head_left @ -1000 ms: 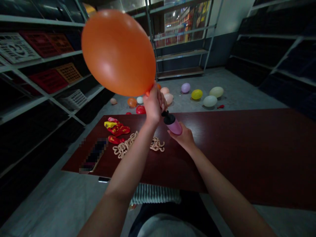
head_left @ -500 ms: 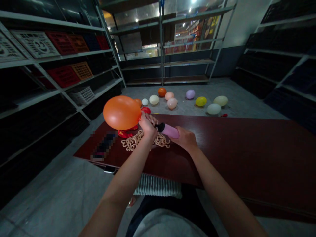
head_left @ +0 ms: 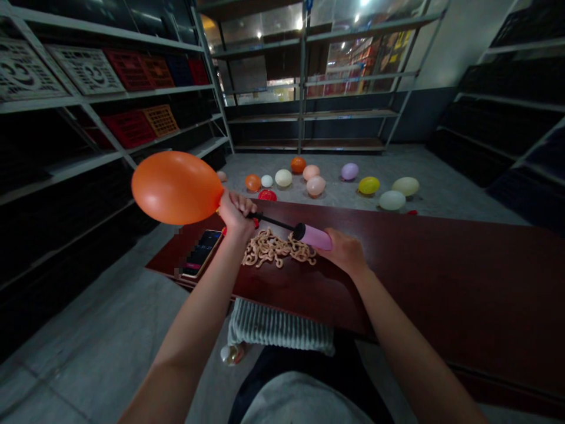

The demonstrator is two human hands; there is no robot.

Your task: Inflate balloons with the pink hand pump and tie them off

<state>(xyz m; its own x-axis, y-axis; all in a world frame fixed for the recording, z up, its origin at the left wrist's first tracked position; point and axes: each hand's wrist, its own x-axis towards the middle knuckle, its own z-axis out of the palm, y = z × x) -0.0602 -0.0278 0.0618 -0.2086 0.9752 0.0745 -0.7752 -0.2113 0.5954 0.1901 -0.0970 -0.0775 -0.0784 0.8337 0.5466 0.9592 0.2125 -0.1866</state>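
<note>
An inflated orange balloon (head_left: 174,187) extends to the left from my left hand (head_left: 237,213), whose closed fingers pinch its neck around the tip of a hand pump. My right hand (head_left: 342,250) is wrapped around the pink barrel of the balloon pump (head_left: 315,237). Between the hands the pump's thin black rod shows, drawn out. Below it on the table lies a heap of beige curled, worm-like pieces (head_left: 271,248). Red packets behind my left hand are mostly covered by it. To the left of the heap lies a phone (head_left: 203,253), its screen partly blurred.
The dark red table (head_left: 432,277) runs far to the right. Several inflated balloons, among them a yellow balloon (head_left: 368,185) and a purple balloon (head_left: 349,171), lie on the floor beyond it. Metal shelves (head_left: 302,118) line the back; crates (head_left: 128,69) fill the left rack.
My hands have moved apart, and more of the pump's black rod shows. The orange balloon has shifted left and looks larger. The view has turned slightly left.
</note>
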